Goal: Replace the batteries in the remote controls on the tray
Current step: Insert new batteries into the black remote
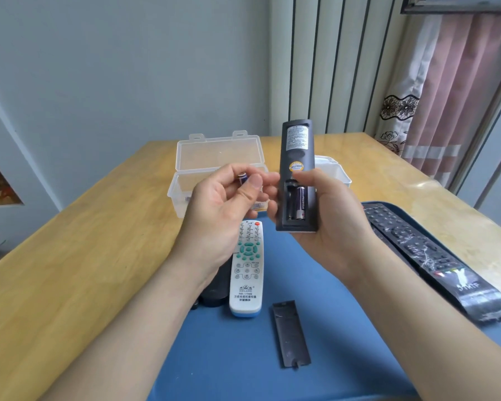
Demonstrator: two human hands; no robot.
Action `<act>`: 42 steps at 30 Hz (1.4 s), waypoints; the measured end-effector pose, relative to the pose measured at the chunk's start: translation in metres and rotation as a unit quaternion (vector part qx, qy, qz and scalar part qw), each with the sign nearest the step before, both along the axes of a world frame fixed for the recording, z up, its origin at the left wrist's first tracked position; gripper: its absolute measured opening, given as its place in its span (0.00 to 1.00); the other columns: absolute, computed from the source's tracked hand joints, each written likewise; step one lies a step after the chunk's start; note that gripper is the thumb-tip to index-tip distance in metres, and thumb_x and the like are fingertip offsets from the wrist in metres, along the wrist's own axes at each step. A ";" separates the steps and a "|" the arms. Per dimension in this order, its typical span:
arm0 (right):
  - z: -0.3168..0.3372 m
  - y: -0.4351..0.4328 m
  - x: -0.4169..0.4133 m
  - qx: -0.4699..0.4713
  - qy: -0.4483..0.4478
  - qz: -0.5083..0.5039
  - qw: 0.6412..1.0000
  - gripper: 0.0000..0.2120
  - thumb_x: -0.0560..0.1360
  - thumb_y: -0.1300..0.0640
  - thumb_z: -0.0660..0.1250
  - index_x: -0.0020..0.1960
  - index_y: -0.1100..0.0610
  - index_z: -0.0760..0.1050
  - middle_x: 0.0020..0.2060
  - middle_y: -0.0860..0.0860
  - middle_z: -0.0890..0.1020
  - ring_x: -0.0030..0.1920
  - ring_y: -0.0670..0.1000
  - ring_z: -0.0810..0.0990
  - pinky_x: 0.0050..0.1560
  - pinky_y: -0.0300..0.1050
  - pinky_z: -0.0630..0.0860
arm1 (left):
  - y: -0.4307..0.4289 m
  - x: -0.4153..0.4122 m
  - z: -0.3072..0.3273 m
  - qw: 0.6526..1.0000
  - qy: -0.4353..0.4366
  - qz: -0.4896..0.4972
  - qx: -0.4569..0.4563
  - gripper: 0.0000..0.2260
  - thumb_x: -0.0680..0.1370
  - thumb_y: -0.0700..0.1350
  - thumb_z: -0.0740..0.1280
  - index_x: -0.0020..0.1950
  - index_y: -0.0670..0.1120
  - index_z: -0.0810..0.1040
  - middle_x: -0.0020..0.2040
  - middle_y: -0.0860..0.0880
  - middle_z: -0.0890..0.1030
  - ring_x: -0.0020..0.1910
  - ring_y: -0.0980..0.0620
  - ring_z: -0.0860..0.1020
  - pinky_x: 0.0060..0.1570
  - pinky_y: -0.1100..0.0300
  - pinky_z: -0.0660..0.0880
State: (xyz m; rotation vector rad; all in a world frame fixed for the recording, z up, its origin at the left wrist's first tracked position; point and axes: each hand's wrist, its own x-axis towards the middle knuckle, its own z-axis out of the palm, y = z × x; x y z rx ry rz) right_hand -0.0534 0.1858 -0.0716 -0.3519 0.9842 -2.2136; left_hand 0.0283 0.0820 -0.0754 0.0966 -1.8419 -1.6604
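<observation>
The right hand [330, 215] grips the black remote [297, 151], its left slot [289, 201] free; just beside, the left hand [220, 209] pinches a half-hidden battery [242, 178].

A light wooden table [99, 227] with a glossy top is seen, and a blue tray [243, 357] is laid flat on its near middle part. Just beyond the tray's far edge, towards its left, a clear plastic box [182, 186] is set on the wood; its hinged lid [217, 151] is stood open and upright on the side away from the tray. Beyond the tray's far edge, to the right of that box, a second pale plastic container [334, 170] is partly seen. At the tray's left edge a dark object [213, 296] is placed; whether it is borne by the tray or the wood cannot be told.
</observation>
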 end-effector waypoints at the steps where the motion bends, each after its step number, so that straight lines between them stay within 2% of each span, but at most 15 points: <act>1: -0.001 -0.001 0.000 0.008 -0.002 -0.003 1.000 0.20 0.78 0.61 0.61 0.67 0.70 0.68 0.45 0.61 0.80 0.38 0.54 0.81 0.35 0.45 0.80 | 0.001 0.000 0.000 1.000 0.009 -0.002 0.005 0.05 0.77 0.44 0.65 0.49 0.44 0.78 0.48 0.48 0.85 0.40 0.56 0.79 0.43 0.62 0.76; 5: -0.004 -0.004 0.004 0.024 -0.008 0.000 1.000 0.14 0.79 0.59 0.62 0.61 0.66 0.72 0.45 0.60 0.77 0.35 0.54 0.80 0.35 0.47 0.80 | 0.000 0.004 0.004 0.995 0.031 -0.052 0.079 0.10 0.72 0.45 0.67 0.51 0.45 0.82 0.33 0.50 0.77 0.38 0.49 0.75 0.44 0.59 0.79; 8: -0.005 -0.005 0.005 0.021 0.002 0.011 1.000 0.14 0.79 0.58 0.62 0.61 0.64 0.73 0.42 0.58 0.80 0.34 0.53 0.80 0.37 0.47 0.78 | 0.002 0.005 0.006 0.986 0.026 -0.078 0.145 0.11 0.70 0.42 0.69 0.53 0.44 0.80 0.35 0.47 0.76 0.36 0.49 0.76 0.38 0.61 0.79; 11: -0.005 -0.004 0.004 0.024 -0.002 0.017 1.000 0.12 0.79 0.57 0.62 0.58 0.63 0.73 0.35 0.55 0.81 0.31 0.51 0.80 0.37 0.47 0.79 | 0.003 0.004 0.005 0.976 0.023 -0.070 0.205 0.10 0.69 0.43 0.70 0.49 0.44 0.74 0.37 0.46 0.79 0.31 0.52 0.80 0.30 0.64 0.78; 14: -0.004 -0.004 0.005 0.035 -0.002 0.013 0.999 0.10 0.79 0.57 0.62 0.53 0.64 0.75 0.34 0.55 0.82 0.30 0.51 0.79 0.40 0.49 0.79 | 0.000 0.005 0.005 0.970 0.019 -0.075 0.230 0.10 0.68 0.43 0.70 0.47 0.43 0.75 0.37 0.46 0.81 0.30 0.53 0.80 0.28 0.66 0.77; 17: -0.004 -0.004 0.005 0.033 0.000 0.011 0.999 0.10 0.79 0.58 0.61 0.51 0.64 0.75 0.33 0.56 0.81 0.31 0.52 0.79 0.42 0.49 0.79 | -0.006 0.004 0.003 0.983 -0.004 -0.071 0.167 0.08 0.70 0.40 0.70 0.49 0.42 0.79 0.40 0.45 0.83 0.32 0.53 0.79 0.33 0.65 0.78; 20: -0.004 -0.004 0.005 0.045 0.004 -0.010 0.999 0.10 0.79 0.58 0.62 0.54 0.64 0.75 0.39 0.59 0.81 0.37 0.54 0.82 0.39 0.47 0.81 | -0.013 0.006 0.001 0.999 -0.037 -0.029 -0.022 0.10 0.76 0.32 0.66 0.49 0.45 0.83 0.44 0.48 0.85 0.42 0.53 0.82 0.49 0.61 0.78; 22: -0.004 -0.004 0.005 0.049 0.007 -0.020 0.999 0.11 0.79 0.58 0.62 0.56 0.64 0.75 0.40 0.59 0.81 0.37 0.55 0.82 0.38 0.47 0.81 | -0.014 0.006 0.001 0.995 -0.037 0.005 -0.095 0.12 0.76 0.30 0.65 0.49 0.46 0.82 0.46 0.48 0.85 0.45 0.52 0.83 0.50 0.60 0.78; 26: -0.003 -0.006 0.008 0.063 0.038 -0.029 0.997 0.16 0.79 0.59 0.62 0.61 0.68 0.71 0.42 0.59 0.77 0.37 0.55 0.79 0.41 0.49 0.81 | -0.010 0.004 0.002 0.995 -0.019 0.016 -0.095 0.09 0.71 0.30 0.71 0.45 0.42 0.79 0.40 0.44 0.85 0.34 0.47 0.82 0.39 0.60 0.79; 30: -0.005 -0.007 0.009 0.079 0.066 -0.035 0.994 0.18 0.80 0.57 0.60 0.63 0.70 0.68 0.45 0.60 0.75 0.41 0.57 0.78 0.44 0.51 0.80 | -0.008 0.002 -0.003 0.981 -0.028 0.066 -0.178 0.06 0.70 0.35 0.75 0.41 0.45 0.83 0.35 0.47 0.84 0.32 0.50 0.83 0.40 0.59 0.79; 34: -0.007 -0.009 0.012 0.083 0.078 -0.043 0.993 0.16 0.81 0.55 0.59 0.59 0.68 0.71 0.46 0.59 0.74 0.43 0.56 0.76 0.37 0.46 0.79 | -0.006 0.001 -0.002 0.976 -0.009 0.100 -0.193 0.14 0.69 0.33 0.75 0.43 0.52 0.82 0.42 0.52 0.78 0.35 0.53 0.81 0.38 0.62 0.79; 37: -0.008 -0.012 0.015 0.095 0.084 -0.043 0.991 0.18 0.82 0.53 0.58 0.62 0.68 0.70 0.47 0.59 0.78 0.44 0.55 0.78 0.36 0.46 0.80 | -0.005 0.000 -0.003 0.981 -0.006 0.110 -0.158 0.18 0.68 0.32 0.75 0.45 0.55 0.79 0.39 0.51 0.79 0.36 0.51 0.80 0.36 0.55 0.81; 40: -0.009 -0.013 0.013 0.102 0.079 -0.047 0.991 0.20 0.82 0.53 0.58 0.62 0.69 0.70 0.48 0.62 0.78 0.48 0.58 0.79 0.52 0.58 0.79 | -0.003 0.000 -0.006 0.970 -0.013 0.130 -0.205 0.15 0.66 0.38 0.78 0.46 0.54 0.82 0.38 0.52 0.82 0.35 0.53 0.80 0.39 0.59 0.79; 41: -0.009 -0.012 0.010 0.104 0.073 -0.053 0.990 0.20 0.81 0.52 0.59 0.62 0.68 0.71 0.49 0.61 0.78 0.49 0.59 0.79 0.57 0.60 0.77 | -0.002 0.000 -0.007 0.965 -0.016 0.129 -0.227 0.14 0.66 0.40 0.79 0.48 0.52 0.83 0.40 0.52 0.82 0.35 0.55 0.79 0.39 0.63 0.77; 42: -0.008 -0.011 0.008 0.106 0.067 -0.057 0.990 0.19 0.81 0.51 0.59 0.62 0.66 0.73 0.48 0.60 0.79 0.49 0.59 0.81 0.56 0.59 0.77 | -0.001 -0.001 -0.008 0.961 -0.011 0.124 -0.248 0.14 0.66 0.41 0.79 0.50 0.49 0.84 0.42 0.52 0.82 0.35 0.58 0.78 0.39 0.67 0.75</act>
